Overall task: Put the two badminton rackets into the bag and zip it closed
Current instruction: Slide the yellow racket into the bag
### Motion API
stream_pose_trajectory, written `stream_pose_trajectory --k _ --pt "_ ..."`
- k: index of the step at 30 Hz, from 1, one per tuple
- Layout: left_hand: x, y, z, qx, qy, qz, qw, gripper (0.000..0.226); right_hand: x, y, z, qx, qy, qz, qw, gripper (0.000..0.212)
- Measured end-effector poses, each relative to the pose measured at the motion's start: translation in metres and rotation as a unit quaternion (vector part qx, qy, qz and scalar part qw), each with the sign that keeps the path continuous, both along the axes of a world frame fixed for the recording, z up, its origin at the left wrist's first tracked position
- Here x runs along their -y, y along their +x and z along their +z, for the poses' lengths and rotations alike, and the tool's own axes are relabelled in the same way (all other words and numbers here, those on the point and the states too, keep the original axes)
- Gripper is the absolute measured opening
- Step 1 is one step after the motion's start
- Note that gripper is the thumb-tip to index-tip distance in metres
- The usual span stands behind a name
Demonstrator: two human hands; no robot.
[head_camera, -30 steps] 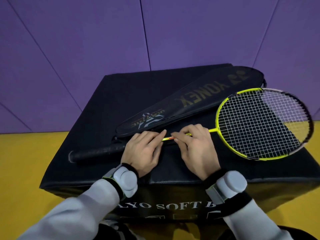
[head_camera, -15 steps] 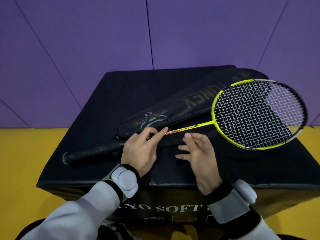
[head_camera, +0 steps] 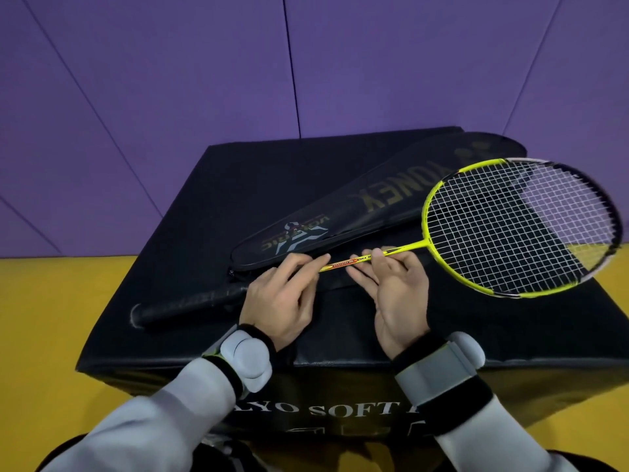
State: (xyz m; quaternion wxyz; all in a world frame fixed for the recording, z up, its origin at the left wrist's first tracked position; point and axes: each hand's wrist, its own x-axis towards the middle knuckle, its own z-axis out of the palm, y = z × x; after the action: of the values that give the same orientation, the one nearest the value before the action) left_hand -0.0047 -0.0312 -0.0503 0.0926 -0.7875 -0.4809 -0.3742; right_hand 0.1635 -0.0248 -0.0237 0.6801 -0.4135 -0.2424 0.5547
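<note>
The yellow racket [head_camera: 517,226] is held slanted just in front of the bag [head_camera: 357,212], its head past the bag's wide end and over the edge of the black box [head_camera: 211,206]. The right hand [head_camera: 398,291], palm up, curls its fingertips around the shaft. The left hand [head_camera: 282,294] lays its fingers over the shaft, thumb hidden. Held so lightly, the head may dip, or snag at the bag's narrow end. Free surface lies behind the bag.

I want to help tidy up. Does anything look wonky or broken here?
Nothing looks broken. The yellow racket is outside the bag, and its head pokes out past the right edge of the black box. The left hand and right hand hold its shaft, so it is not lying loose.
</note>
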Motion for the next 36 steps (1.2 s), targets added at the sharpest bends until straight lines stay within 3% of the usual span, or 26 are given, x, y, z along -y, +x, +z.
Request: stream_pose_trajectory --k 5,12,17,20,24,36 --pt "0.005 0.004 0.010 0.033 -0.073 -0.026 0.996 0.040 -0.006 0.005 -0.003 -0.023 -0.040 -0.014 0.999 0.013" --pt "-0.029 0.030 0.049 0.192 -0.242 0.093 0.946 0.033 -0.003 0.020 -0.003 -0.018 -0.046 -0.014 0.999 0.003" --pt "-0.059 0.019 0.063 0.050 -0.282 0.095 0.953 0.024 -0.001 0.030 -0.003 -0.011 -0.058 -0.010 0.998 0.011" --pt "-0.067 0.014 0.060 -0.054 -0.309 0.107 0.943 0.033 -0.001 0.035 -0.003 -0.006 -0.060 -0.005 0.998 0.016" --pt "-0.066 0.014 0.054 -0.116 -0.296 0.118 0.941 0.036 -0.001 0.036 -0.003 -0.004 -0.062 0.009 0.998 0.008" --pt "-0.079 0.013 0.038 0.034 -0.327 0.168 0.929 0.024 -0.003 0.038 -0.004 -0.006 -0.070 0.044 0.997 0.007"
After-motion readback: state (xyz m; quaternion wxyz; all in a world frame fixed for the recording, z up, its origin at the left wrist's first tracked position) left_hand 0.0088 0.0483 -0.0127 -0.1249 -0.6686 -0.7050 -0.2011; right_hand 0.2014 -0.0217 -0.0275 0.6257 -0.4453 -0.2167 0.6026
